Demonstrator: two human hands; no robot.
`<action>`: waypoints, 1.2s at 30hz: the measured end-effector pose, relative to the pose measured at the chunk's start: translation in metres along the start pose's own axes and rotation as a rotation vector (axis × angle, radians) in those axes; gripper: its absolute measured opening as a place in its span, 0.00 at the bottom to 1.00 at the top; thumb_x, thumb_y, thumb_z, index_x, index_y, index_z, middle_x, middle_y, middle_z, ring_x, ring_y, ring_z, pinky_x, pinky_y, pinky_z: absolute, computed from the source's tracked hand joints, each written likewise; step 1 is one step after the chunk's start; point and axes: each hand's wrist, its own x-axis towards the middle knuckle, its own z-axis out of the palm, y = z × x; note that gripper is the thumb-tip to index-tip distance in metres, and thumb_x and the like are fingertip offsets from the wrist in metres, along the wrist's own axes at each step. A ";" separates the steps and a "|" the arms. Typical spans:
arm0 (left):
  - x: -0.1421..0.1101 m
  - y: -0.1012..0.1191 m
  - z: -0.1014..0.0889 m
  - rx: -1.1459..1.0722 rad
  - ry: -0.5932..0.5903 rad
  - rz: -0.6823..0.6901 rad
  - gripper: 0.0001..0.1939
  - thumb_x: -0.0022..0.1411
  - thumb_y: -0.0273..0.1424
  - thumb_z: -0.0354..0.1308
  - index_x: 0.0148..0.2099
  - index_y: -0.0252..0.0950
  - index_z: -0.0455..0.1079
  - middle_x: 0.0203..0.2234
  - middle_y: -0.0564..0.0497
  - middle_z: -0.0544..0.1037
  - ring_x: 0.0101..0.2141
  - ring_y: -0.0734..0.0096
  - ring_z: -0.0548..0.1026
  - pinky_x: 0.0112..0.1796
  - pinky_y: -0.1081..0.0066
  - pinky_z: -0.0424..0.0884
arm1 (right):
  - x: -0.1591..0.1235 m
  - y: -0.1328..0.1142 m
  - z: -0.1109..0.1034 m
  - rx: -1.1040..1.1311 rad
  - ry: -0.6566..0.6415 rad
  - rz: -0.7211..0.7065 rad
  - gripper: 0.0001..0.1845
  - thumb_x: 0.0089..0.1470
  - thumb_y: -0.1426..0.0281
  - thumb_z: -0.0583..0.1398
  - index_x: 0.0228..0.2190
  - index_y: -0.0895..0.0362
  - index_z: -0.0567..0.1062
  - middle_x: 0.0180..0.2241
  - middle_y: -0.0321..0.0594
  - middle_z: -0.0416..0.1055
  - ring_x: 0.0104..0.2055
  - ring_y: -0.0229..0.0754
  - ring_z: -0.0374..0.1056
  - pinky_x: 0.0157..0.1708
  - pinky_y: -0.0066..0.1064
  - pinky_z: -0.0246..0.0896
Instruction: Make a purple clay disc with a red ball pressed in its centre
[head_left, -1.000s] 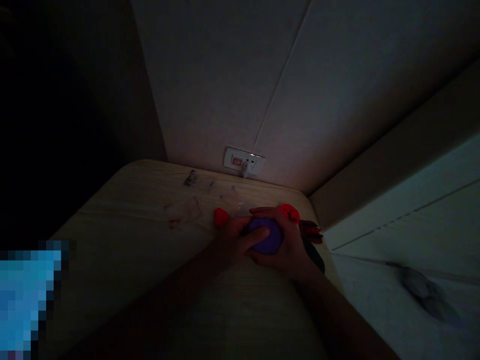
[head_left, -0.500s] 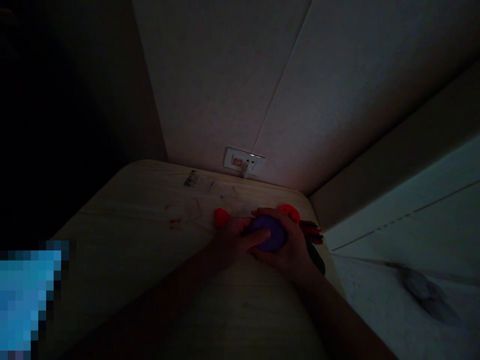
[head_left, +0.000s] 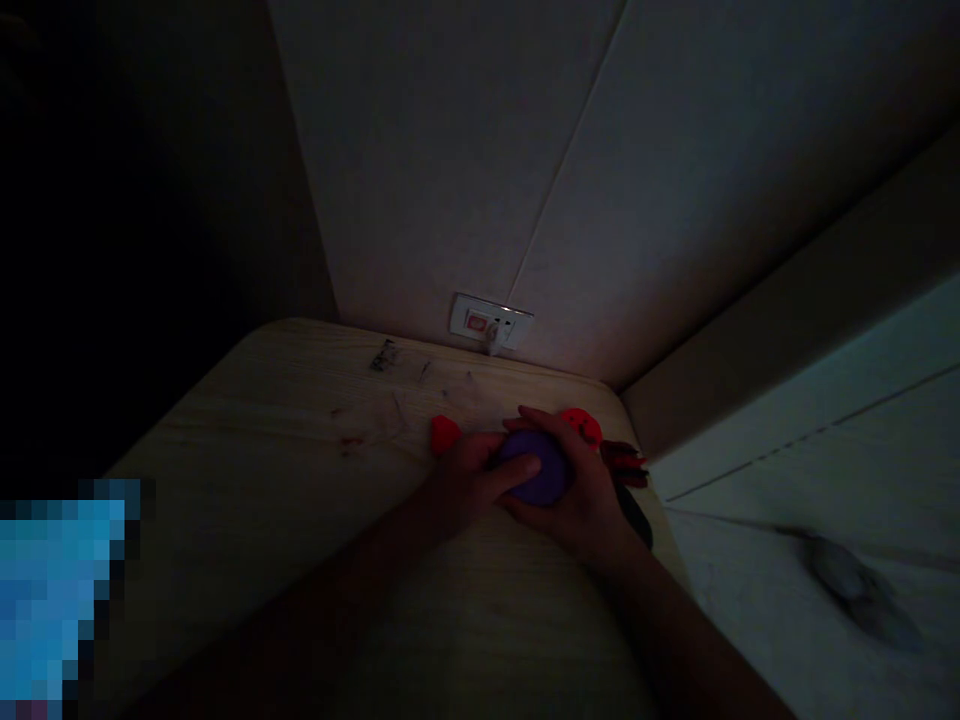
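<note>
A rounded, flattish purple lump (head_left: 546, 474), which looks like modelling clay, is held between my two hands above the wooden table. My left hand (head_left: 472, 478) grips its left side, with the thumb pressed across its top face. Around its right side curl the fingers of my right hand (head_left: 592, 495). A small red lump (head_left: 444, 435) lies just beyond my left hand. Behind my right hand sits a round red piece with dark marks (head_left: 580, 428), partly covered by the fingers. Dark red and black strips (head_left: 626, 464) lie to its right.
The pale wooden table (head_left: 277, 400) has dark smudges (head_left: 385, 355) toward the back. A wall socket (head_left: 491, 323) with a plug sits just above its rear edge. A dark flat thing (head_left: 636, 518) is partly hidden by my right hand. A pale panelled surface (head_left: 787, 480) borders the right side.
Fingers of my right hand have lifted slightly at the far side of the purple lump. My left thumb stays pressed on it; the view has shifted very little.
</note>
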 end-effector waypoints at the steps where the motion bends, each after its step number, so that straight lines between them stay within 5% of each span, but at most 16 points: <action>1: 0.000 -0.001 0.000 0.013 0.002 0.005 0.18 0.56 0.43 0.68 0.41 0.33 0.78 0.32 0.49 0.81 0.34 0.65 0.77 0.39 0.68 0.73 | 0.000 0.000 0.000 -0.003 -0.008 -0.003 0.44 0.46 0.67 0.75 0.62 0.48 0.66 0.58 0.47 0.74 0.58 0.54 0.73 0.59 0.48 0.69; 11: -0.003 -0.005 0.003 0.161 0.057 0.123 0.20 0.61 0.43 0.65 0.50 0.34 0.77 0.42 0.45 0.82 0.44 0.57 0.78 0.47 0.64 0.73 | 0.001 0.001 -0.001 -0.069 -0.042 0.002 0.42 0.49 0.71 0.72 0.63 0.46 0.65 0.57 0.45 0.75 0.57 0.54 0.73 0.59 0.49 0.69; 16: -0.002 -0.001 0.004 0.100 0.074 0.172 0.21 0.63 0.40 0.64 0.55 0.36 0.74 0.47 0.46 0.82 0.48 0.59 0.78 0.49 0.65 0.73 | -0.001 0.002 -0.006 0.143 -0.035 0.019 0.44 0.52 0.62 0.72 0.65 0.47 0.62 0.65 0.47 0.67 0.64 0.56 0.66 0.63 0.50 0.65; 19: -0.002 0.000 0.004 0.095 0.114 0.171 0.19 0.63 0.40 0.64 0.52 0.35 0.75 0.45 0.46 0.81 0.46 0.60 0.78 0.44 0.67 0.76 | 0.001 0.006 -0.010 0.296 0.002 0.055 0.32 0.61 0.56 0.65 0.63 0.46 0.67 0.64 0.46 0.67 0.62 0.54 0.68 0.61 0.50 0.67; 24: -0.001 -0.002 0.002 0.123 0.081 0.188 0.17 0.62 0.41 0.66 0.49 0.35 0.77 0.41 0.48 0.81 0.42 0.61 0.78 0.43 0.67 0.77 | 0.006 0.010 -0.009 0.171 0.053 0.014 0.16 0.64 0.61 0.63 0.53 0.45 0.79 0.53 0.42 0.77 0.56 0.50 0.72 0.57 0.47 0.70; 36: -0.002 -0.002 0.002 0.090 0.020 0.088 0.21 0.61 0.44 0.67 0.48 0.33 0.78 0.35 0.49 0.80 0.35 0.64 0.79 0.35 0.68 0.79 | 0.007 0.007 -0.008 0.164 0.061 -0.014 0.15 0.64 0.63 0.64 0.52 0.44 0.80 0.51 0.42 0.78 0.54 0.49 0.73 0.54 0.45 0.71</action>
